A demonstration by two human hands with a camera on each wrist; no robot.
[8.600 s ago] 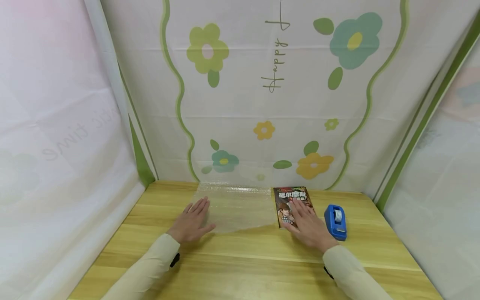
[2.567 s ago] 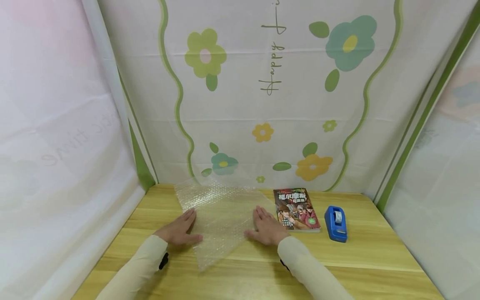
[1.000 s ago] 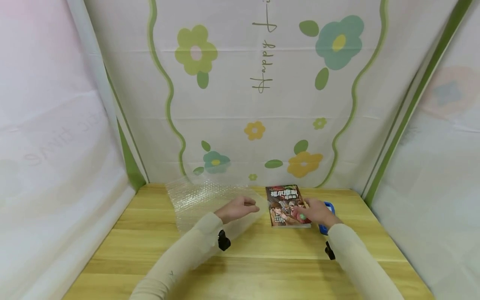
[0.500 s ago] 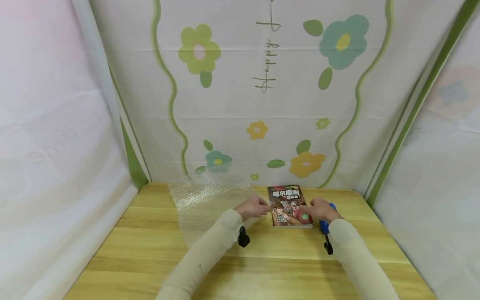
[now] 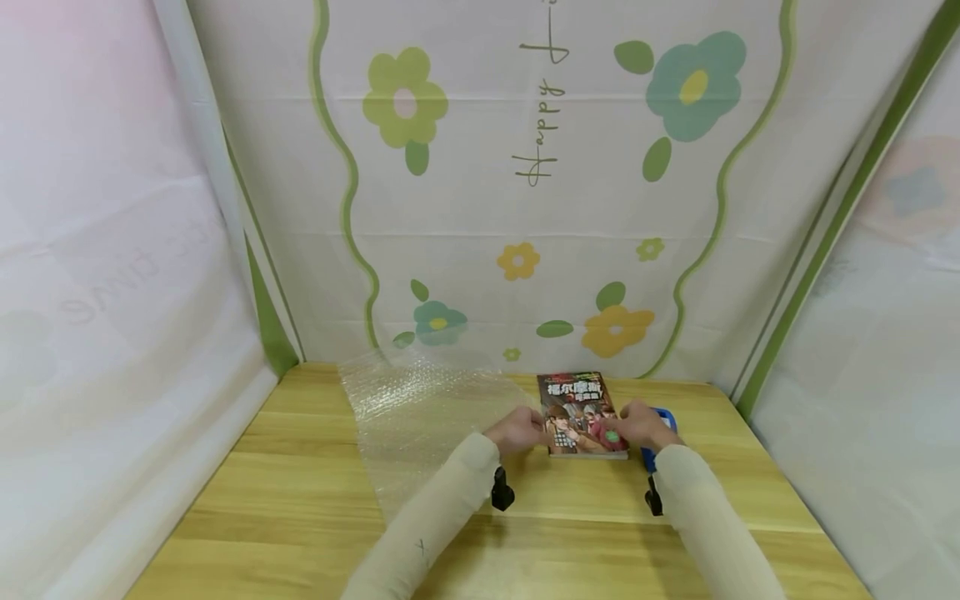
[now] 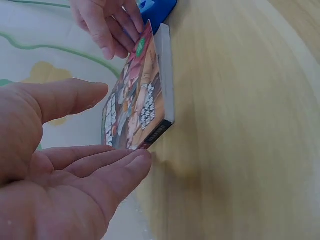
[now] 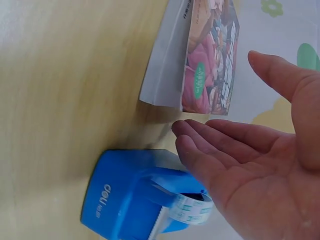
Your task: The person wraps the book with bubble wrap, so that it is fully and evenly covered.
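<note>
A paperback book (image 5: 581, 417) with an illustrated cover lies flat between my two hands. At its left side, my left hand (image 5: 517, 431) has its fingertips against the spine edge; the thumb (image 6: 75, 97) stays raised over the cover, apart from it. My right hand (image 5: 643, 425) is at the opposite edge. In the right wrist view its fingers (image 7: 220, 145) are extended just off the book's corner, with the thumb lifted. Neither hand grips the book. A clear bubble wrap sheet (image 5: 420, 408) spreads to the left, partly under my left forearm.
A blue tape dispenser (image 7: 125, 195) with a roll of tape stands just right of the book, partly behind my right hand. The wooden table (image 5: 285, 492) meets a flowered cloth backdrop (image 5: 465, 208). Cloth also hangs at both sides.
The bubble wrap was turned at an angle earlier. Both hands then left it and came to the book's two sides. Over the last second my left hand moved right to the spine.
</note>
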